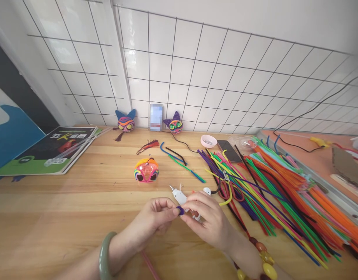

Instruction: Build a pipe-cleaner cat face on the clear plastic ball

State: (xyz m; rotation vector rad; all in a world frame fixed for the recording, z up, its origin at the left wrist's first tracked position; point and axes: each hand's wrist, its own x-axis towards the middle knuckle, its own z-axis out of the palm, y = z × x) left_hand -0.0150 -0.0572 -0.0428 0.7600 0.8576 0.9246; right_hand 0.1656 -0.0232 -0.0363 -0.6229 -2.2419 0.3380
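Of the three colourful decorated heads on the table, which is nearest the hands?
The orange-topped head, just beyond the left hand. It shows no pointed ears, unlike the blue-eared head and purple-eared head by the tiled wall.

A pale wooden tabletop (79, 221) with visible grain runs up to the tiled wall; at its left lies a black-and-green magazine (40, 160); along the back edge sit a blue-eared ornament (126, 124), an upright lit phone (155, 121) and a purple-eared ornament (176, 125); farther right are a pink bowl (208, 141) and a dark phone (230, 151); mid-table rest dark red threads (149, 146), a pink rounded piece (146, 169), loose pipe cleaners (179, 163) and a partly hidden white glue gun (179, 196); multicoloured pipe cleaners (284, 194) heap the right side.
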